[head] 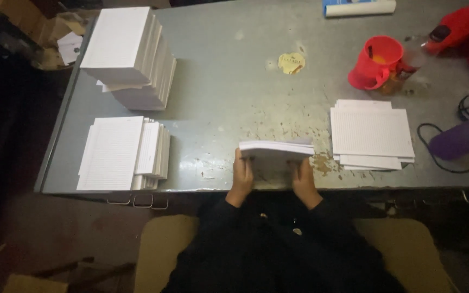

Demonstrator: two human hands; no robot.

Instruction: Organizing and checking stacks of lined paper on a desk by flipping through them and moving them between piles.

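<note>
Going by how the paper lies, the work looks partly through: on the left of the grey metal worktop (218, 97) a tall, leaning stack of white sheet bundles (131, 57) stands at the back, its layers slipping sideways in steps, and in front of it a lower stack of ruled sheets (120, 153) lies fanned along its right edge. Those seem to me the finished piles, though I cannot tell this for sure. At the near edge, in the middle, the person's left hand (241, 179) and right hand (303, 182) each have their fingers closed on the lower corners of a thin bundle of white paper (276, 148), held on edge against the worktop with its top sagging a little. The worktop there is scuffed, the paint chipped to rusty patches. To the right, a flat, loose pile of ruled sheets (372, 134) appears yet to be taken up. Behind it a red plastic mug (376, 61) with a handle stands beside a clear bottle (420, 50), and a black cable (446, 157) loops at the far right.
</note>
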